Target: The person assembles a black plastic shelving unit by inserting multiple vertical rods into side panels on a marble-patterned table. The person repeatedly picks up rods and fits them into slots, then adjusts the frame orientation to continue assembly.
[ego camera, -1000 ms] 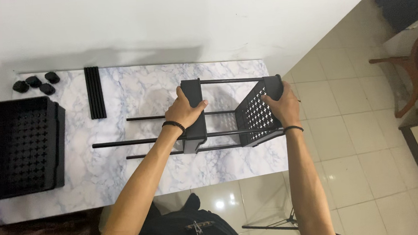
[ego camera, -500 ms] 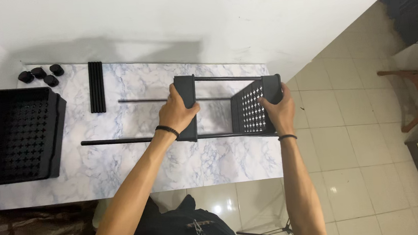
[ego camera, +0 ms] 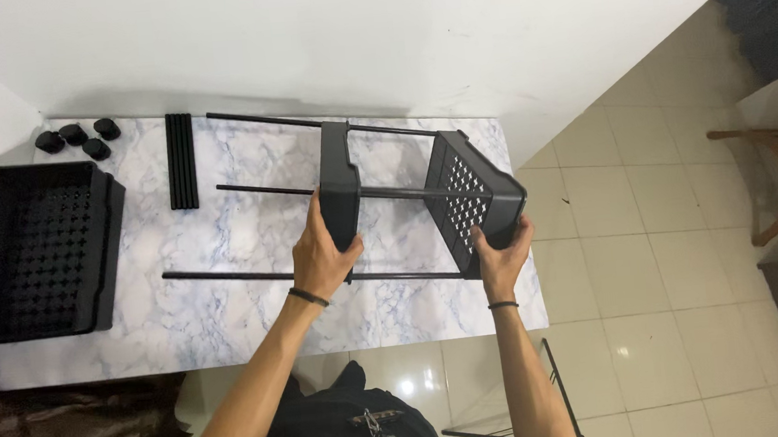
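A partly assembled black rack lies on its side on the marble table (ego camera: pixel 231 323). It has two perforated trays joined by long black poles (ego camera: pixel 227 276). My left hand (ego camera: pixel 322 251) grips the lower edge of the left tray (ego camera: pixel 338 181), which stands on edge. My right hand (ego camera: pixel 503 256) holds the bottom corner of the right tray (ego camera: pixel 470 194), whose perforated base faces left. The poles stick out to the left across the table.
A third black perforated tray (ego camera: pixel 35 251) lies at the table's left end. Several black caster wheels (ego camera: pixel 77 139) sit at the back left corner, with a bundle of short black poles (ego camera: pixel 181 161) beside them. A wooden chair (ego camera: pixel 774 170) stands on the tiled floor at right.
The rack has been turned and lifted a little, so its poles now spread wider across the table. Both hands have slid down to the trays' lower edges.
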